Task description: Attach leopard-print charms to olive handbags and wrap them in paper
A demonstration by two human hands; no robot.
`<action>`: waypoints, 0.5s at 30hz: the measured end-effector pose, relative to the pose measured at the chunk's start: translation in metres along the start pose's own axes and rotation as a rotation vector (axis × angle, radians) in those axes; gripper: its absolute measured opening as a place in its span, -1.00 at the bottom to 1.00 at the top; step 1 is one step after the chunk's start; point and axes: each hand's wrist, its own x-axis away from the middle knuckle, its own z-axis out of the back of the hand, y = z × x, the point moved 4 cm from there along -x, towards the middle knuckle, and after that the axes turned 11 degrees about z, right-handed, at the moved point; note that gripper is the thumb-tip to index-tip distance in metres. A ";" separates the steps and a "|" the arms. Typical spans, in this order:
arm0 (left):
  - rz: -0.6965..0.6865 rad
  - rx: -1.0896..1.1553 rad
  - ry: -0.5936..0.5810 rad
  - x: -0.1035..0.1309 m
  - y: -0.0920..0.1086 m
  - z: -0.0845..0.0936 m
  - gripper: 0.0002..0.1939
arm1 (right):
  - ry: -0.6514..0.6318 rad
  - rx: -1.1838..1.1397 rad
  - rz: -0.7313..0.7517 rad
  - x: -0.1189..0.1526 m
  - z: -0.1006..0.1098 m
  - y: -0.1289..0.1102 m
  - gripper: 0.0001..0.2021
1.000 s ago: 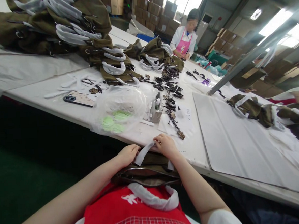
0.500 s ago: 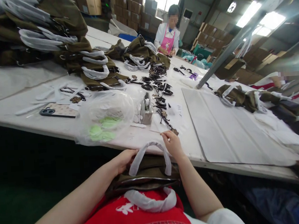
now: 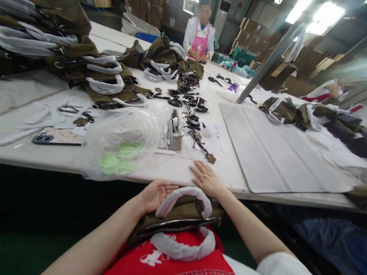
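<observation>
An olive-brown handbag (image 3: 183,207) rests against my red apron at the table's front edge. Its two handles are wrapped in white paper, and the zipper (image 3: 176,223) across its top is partly parted. My left hand (image 3: 156,195) is beside the bag's far left side, palm turned up and fingers loosely extended; nothing shows in it. On the table edge, just beyond the bag, my right hand (image 3: 207,180) lies flat with its fingers spread. A dark braided strap with a flower-shaped charm (image 3: 209,156) lies a little ahead of that hand.
A clear plastic bag with green pieces (image 3: 119,158), a tape dispenser (image 3: 174,134) and a phone (image 3: 57,137) lie ahead and left. Piled handbags (image 3: 105,71) stand beyond. A grey sheet (image 3: 274,148) and metal post (image 3: 263,66) are rightward. A co-worker (image 3: 199,37) stands across the table.
My right hand has gone from a pinch above the table edge to lying flat with fingers spread. My left hand has turned palm up off the bag's side. The view has shifted slightly.
</observation>
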 end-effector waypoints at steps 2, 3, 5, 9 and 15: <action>-0.010 -0.015 0.011 -0.002 -0.002 0.000 -0.75 | -0.020 0.023 -0.002 -0.008 -0.001 0.004 -0.46; -0.013 -0.024 0.023 -0.003 -0.002 0.000 -0.75 | -0.023 0.031 -0.008 -0.013 0.000 0.007 -0.46; -0.021 -0.051 0.068 -0.004 -0.003 0.001 -0.75 | -0.018 0.040 -0.027 -0.021 0.001 0.012 -0.46; -0.082 -0.139 0.187 -0.006 -0.004 0.003 -0.73 | 0.007 0.047 -0.082 -0.035 0.003 0.020 -0.47; -0.205 -0.252 0.249 0.000 -0.008 0.008 -0.68 | 0.088 0.045 -0.129 -0.040 0.003 0.024 -0.51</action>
